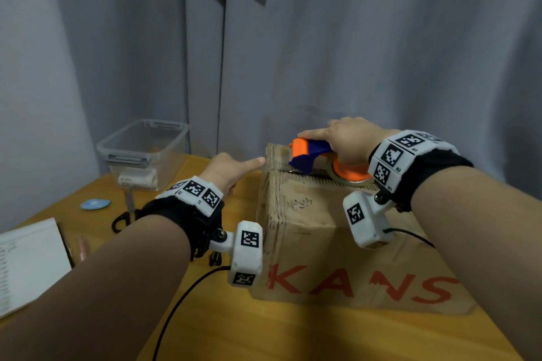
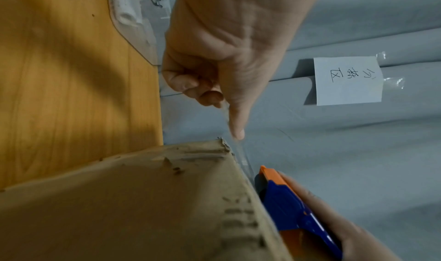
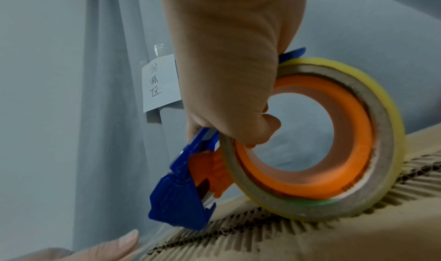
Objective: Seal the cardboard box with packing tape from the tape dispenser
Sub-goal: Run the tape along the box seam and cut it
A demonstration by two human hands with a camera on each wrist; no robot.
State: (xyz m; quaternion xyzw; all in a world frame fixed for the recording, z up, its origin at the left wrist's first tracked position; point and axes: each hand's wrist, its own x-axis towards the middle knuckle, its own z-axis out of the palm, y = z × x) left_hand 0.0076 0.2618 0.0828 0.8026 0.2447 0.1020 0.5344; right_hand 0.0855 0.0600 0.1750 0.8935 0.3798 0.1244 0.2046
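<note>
Head view: my right hand (image 1: 349, 141) curls around the blue-and-orange tape dispenser (image 1: 315, 155), its roll resting on the cardboard box (image 1: 337, 243) along the top seam. At the box's left end, my left hand (image 1: 231, 170) pinches the clear tape end (image 2: 235, 144), forefinger extended. Behind the box hangs a grey curtain (image 1: 381, 53).
</note>
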